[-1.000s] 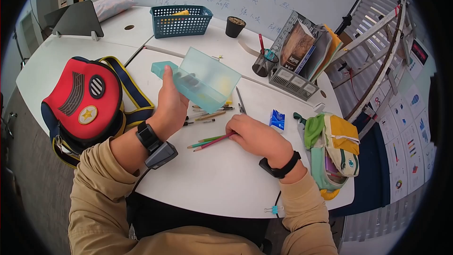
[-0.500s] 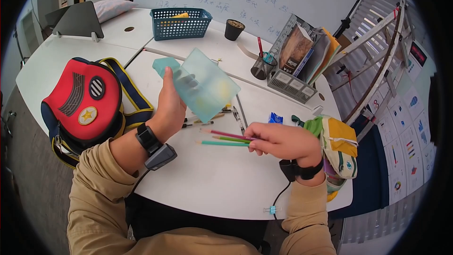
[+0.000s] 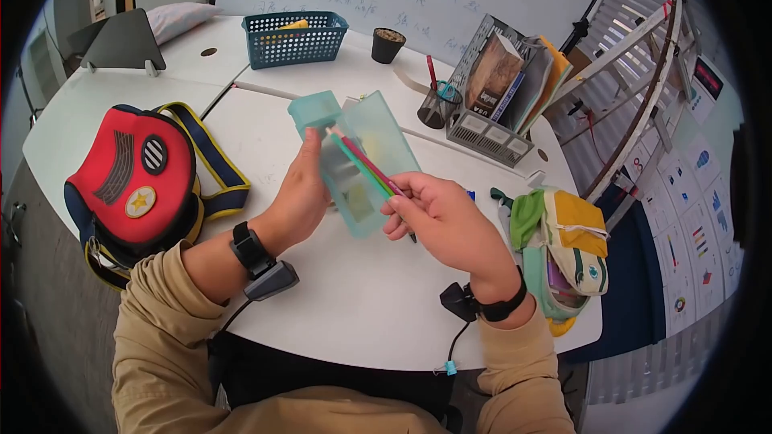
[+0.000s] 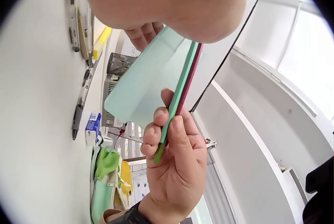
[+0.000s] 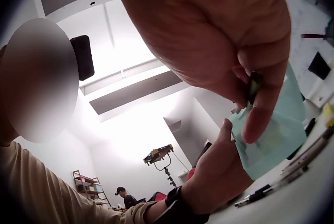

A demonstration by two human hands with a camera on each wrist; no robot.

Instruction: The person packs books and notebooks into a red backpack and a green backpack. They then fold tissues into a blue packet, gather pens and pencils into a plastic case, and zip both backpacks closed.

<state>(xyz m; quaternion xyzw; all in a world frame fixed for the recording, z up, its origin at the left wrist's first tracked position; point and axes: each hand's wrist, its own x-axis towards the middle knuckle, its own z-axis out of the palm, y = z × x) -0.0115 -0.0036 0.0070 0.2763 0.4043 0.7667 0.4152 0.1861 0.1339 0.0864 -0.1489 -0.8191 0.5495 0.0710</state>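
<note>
My left hand (image 3: 297,199) holds a translucent teal pencil case (image 3: 347,197) up over the table, thumb along its near side and lid swung open. Between the thumb and fingers of my right hand (image 3: 454,221) are a few colored pencils (image 3: 366,164), teal, green and magenta. They slant up and left across the open case, their far ends by its upper left end. In the left wrist view the right hand (image 4: 180,169) grips the pencils (image 4: 183,78) near their lower ends, beside the case (image 4: 141,80). The left hand's fingers are partly hidden behind the case.
Several pens (image 4: 81,39) lie on the table beneath the case, with a small blue packet (image 4: 93,126) nearby. A red backpack (image 3: 145,173) stands left, a green and yellow bag (image 3: 563,249) right. A basket (image 3: 296,42), plant pot (image 3: 387,47), pen holder (image 3: 438,108) and file rack (image 3: 490,135) stand behind.
My right hand has lifted the colored pencils off the table, swung them round and brought them left to the case. The left hand has tilted the case more upright.
</note>
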